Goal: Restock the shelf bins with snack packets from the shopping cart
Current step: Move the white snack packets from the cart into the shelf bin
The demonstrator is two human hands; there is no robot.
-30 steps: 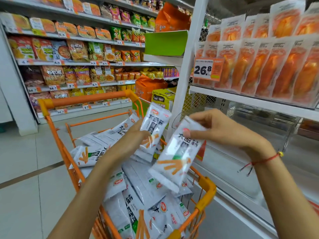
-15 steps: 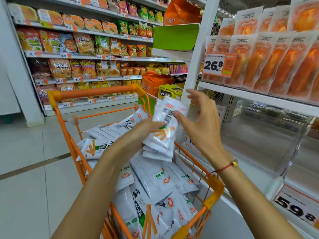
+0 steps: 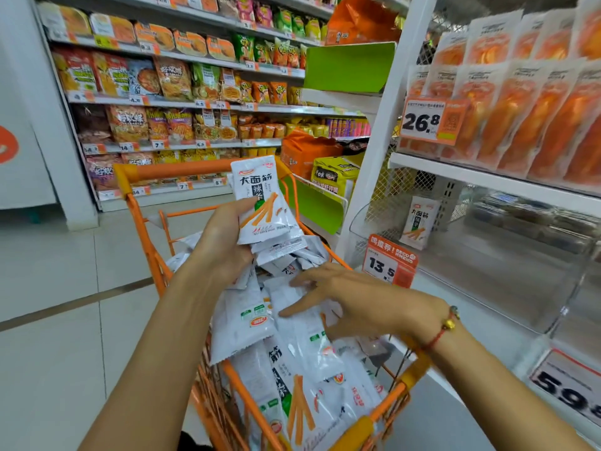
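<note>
White snack packets [image 3: 302, 362] fill the orange shopping cart [image 3: 182, 170]. The left hand [image 3: 224, 245] holds a stack of packets [image 3: 263, 206] upright above the cart, fingers and thumb curled around the stack's lower edge. The right hand [image 3: 354, 304] lies over the heap in the cart, its grip spread, fingers extended and touching the top packets. One matching packet [image 3: 419, 222] stands in the clear shelf bin [image 3: 507, 288] to the right, behind a 13.5 price tag [image 3: 388, 263]. Orange packets [image 3: 527, 115] hang above.
</note>
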